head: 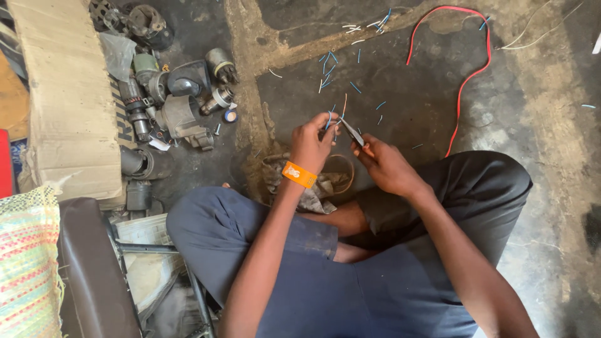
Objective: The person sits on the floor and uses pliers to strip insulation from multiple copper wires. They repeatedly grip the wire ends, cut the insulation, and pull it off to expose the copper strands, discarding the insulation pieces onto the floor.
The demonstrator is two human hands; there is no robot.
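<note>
My left hand [311, 143] pinches a thin blue wire [329, 119] between thumb and fingers, with an orange band [298, 174] on the wrist. My right hand [383, 164] grips a small grey blade-like tool [351, 132] whose tip meets the wire just right of the left fingers. Both hands hover above a crumpled cloth [316, 184] lying on the floor between my crossed legs. What the tool is exactly, I cannot tell.
Short blue and white wire offcuts [341, 66] litter the concrete ahead. A long red cable [468, 75] curves at the right. A pile of dark metal motor parts [172, 100] and a cardboard box [66, 94] lie left; a seat [87, 269] and woven sack [25, 263] sit at bottom left.
</note>
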